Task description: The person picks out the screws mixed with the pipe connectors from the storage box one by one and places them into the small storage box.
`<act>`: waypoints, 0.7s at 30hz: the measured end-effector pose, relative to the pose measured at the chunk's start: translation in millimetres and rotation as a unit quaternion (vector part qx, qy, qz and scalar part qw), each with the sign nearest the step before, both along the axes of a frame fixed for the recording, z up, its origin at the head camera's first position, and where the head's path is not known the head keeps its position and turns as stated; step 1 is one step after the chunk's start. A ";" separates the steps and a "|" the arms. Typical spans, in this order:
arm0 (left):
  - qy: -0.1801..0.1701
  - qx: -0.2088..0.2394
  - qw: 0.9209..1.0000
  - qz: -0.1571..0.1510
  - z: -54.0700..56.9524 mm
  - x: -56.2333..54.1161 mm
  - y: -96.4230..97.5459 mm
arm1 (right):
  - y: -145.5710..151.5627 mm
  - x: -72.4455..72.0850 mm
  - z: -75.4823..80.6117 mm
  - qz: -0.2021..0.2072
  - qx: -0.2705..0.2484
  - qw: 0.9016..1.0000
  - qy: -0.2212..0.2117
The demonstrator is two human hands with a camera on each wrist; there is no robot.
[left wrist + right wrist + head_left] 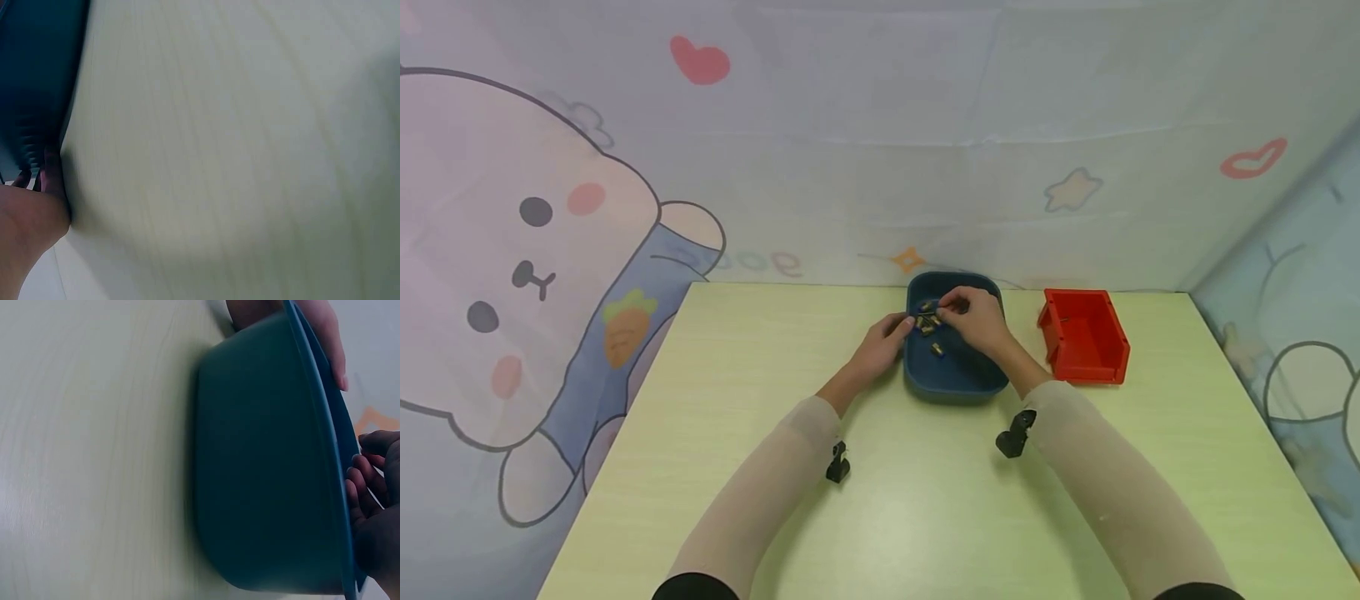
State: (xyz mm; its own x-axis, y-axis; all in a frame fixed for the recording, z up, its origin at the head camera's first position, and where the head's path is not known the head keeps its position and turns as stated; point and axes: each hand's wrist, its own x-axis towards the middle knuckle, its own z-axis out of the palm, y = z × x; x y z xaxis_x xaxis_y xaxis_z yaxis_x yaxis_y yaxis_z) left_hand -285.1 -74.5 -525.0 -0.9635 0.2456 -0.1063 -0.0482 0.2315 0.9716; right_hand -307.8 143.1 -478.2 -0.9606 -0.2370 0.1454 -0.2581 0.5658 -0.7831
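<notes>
Where right hand [977,322] reaches, brassy pieces [927,328] lie

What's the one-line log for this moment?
left hand: grips blue tub | right hand: over tub | golden pieces: in tub | red bin: beside tub

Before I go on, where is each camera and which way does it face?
Head: on the head, facing forward and down at the table, blue bin and red bin; left hand, right hand and sleeves show.
Left wrist: on that wrist, facing mostly table, blue bin at left edge; left hand partly shows.
Right wrist: on that wrist, facing the blue bin's outer wall; both hands partly show.
Shared by head and right wrist: blue bin, both hands.
</notes>
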 end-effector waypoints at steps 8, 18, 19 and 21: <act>-0.004 0.009 1.000 0.000 0.0 -0.3 -0.8 | -7.0 -2.9 -5.9 -0.010 -0.001 1.000 -0.019; -0.013 0.020 1.000 -0.005 -1.0 -0.9 0.4 | -12.1 -7.2 -15.0 -0.016 -0.004 0.999 -0.035; -0.013 0.020 1.000 -0.004 -0.8 -1.0 0.1 | -13.1 -8.4 -16.1 -0.015 -0.005 0.999 -0.036; -0.013 0.022 1.000 -0.002 -0.5 -1.3 -0.4 | -14.7 -10.3 -18.1 -0.014 -0.005 0.999 -0.036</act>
State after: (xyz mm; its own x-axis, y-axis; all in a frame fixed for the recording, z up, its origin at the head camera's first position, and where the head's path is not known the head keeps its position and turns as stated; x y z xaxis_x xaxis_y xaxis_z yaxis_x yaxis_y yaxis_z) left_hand -286.4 -74.9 -525.5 -0.9596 0.2547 -0.1194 -0.0718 0.1885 0.9794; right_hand -318.1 128.4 -496.4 -0.9750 -0.2080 0.0775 -0.1843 0.5639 -0.8050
